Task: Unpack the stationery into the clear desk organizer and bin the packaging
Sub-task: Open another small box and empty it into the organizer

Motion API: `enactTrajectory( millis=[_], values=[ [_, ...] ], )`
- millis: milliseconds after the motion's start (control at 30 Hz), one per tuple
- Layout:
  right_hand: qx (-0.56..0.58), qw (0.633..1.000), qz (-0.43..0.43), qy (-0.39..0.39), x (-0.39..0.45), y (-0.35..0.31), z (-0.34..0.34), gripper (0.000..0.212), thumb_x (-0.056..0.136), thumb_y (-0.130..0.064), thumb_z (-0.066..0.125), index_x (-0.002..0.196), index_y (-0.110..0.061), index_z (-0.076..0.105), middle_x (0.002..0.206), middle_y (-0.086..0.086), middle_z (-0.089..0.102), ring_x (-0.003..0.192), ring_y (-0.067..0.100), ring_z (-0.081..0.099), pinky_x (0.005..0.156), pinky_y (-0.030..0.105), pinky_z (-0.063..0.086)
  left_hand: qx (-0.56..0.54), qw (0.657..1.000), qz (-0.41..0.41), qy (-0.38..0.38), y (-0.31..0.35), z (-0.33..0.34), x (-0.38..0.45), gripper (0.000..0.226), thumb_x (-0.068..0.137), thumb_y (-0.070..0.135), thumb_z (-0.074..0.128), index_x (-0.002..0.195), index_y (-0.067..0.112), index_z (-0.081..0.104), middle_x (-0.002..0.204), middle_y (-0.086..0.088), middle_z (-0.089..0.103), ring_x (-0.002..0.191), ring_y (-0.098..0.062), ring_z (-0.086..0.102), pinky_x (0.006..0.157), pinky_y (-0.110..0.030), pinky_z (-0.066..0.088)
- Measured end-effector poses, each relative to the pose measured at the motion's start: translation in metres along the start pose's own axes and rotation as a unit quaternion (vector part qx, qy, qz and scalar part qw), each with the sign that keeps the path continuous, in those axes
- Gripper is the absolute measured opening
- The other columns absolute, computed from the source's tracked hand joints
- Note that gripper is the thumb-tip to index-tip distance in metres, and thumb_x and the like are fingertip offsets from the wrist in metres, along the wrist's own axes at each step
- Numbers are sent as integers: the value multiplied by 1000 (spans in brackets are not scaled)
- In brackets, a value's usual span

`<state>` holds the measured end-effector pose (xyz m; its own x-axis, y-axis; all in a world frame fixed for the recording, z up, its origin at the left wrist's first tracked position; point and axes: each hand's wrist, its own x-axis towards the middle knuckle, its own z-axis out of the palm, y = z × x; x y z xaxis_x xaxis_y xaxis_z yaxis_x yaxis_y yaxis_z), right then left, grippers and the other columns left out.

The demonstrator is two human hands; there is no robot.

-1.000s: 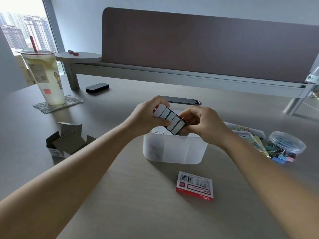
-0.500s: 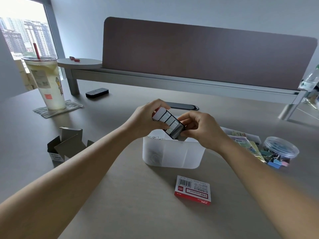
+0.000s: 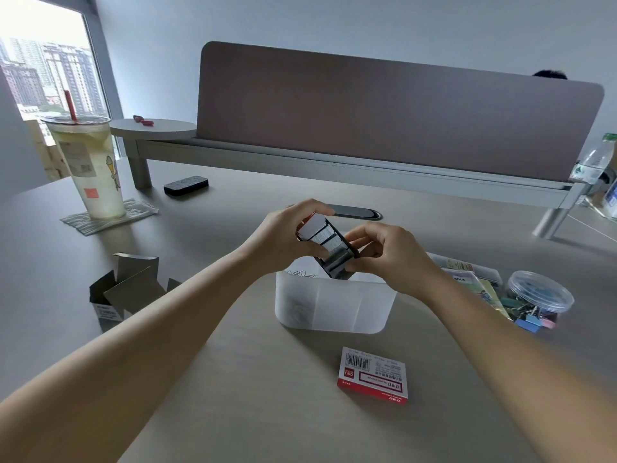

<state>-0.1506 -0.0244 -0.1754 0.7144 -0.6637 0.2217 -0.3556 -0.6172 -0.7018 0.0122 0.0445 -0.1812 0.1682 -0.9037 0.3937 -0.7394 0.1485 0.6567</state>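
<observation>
On the red box (image 3: 374,375) lying on the table, a barcode is printed across the white top, with the "deli" logo in a red square beside it; the rest of the print there is too small to read. The word "STICK" shows on a sticky-note pack (image 3: 464,281) at the right. The cup (image 3: 90,162) carries a label with a QR code and a small red square, neither legible. The open carton (image 3: 110,309) bears print too fine to read.
</observation>
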Motion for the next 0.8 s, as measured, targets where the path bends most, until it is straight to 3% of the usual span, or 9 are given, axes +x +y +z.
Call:
enactTrajectory(
  millis=[133,267,600,800],
  values=[
    [-8,1000,2,-19,0,-1,-2,33,72,-4,70,101,-18,60,93,-1,64,81,19,64,82,33,51,12,1000,0,-6,-2,0,2,55,71,8,73,121,17,52,125,-1,54,97,-11,47,79,-14,38],
    [-12,999,0,-38,0,-1,-2,44,72,-2,70,112,-12,58,102,4,64,81,16,63,84,30,52,21,1000,-6,-8,-4,0,4,56,70,7,73,121,17,51,125,-2,55,101,-14,49,77,-11,36],
    [-2,1000,-9,-20,0,4,-2,40,79,6,54,111,-16,62,101,10,70,89,24,66,86,51,50,9,1000,-6,-2,-3,3,7,57,68,5,74,120,16,52,122,-5,55,97,-16,50,75,-16,37],
    [-5,1000,-8,-1,0,4,0,30,81,-3,57,108,-15,63,97,2,67,87,19,64,86,44,52,39,999,3,-9,-5,6,9,61,68,8,74,123,16,49,126,-5,52,98,-12,43,76,-18,33]
  ],
)
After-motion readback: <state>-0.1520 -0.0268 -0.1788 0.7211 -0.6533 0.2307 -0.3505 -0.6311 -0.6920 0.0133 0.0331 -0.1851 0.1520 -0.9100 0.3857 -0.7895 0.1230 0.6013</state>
